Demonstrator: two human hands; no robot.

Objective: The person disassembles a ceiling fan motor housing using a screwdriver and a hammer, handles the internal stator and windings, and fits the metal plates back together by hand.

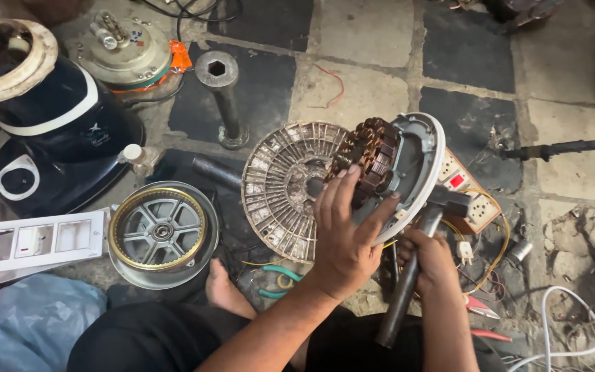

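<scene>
Right hand [427,256] is wrapped tight on a hammer [414,255], left hand [346,231] is spread flat steadying the fan motor [387,165] propped on edge on the floor [359,89]. Looks heavy and rigid; I'd hold the housing rim, since the copper windings [370,148] damage easily.

The tiled floor [359,89] is grimy. On it lie a rotor [162,233], a pipe [223,96], pliers [277,279] and wires [573,331].

Left hand [344,238] spread, right hand [430,256] clenched
</scene>
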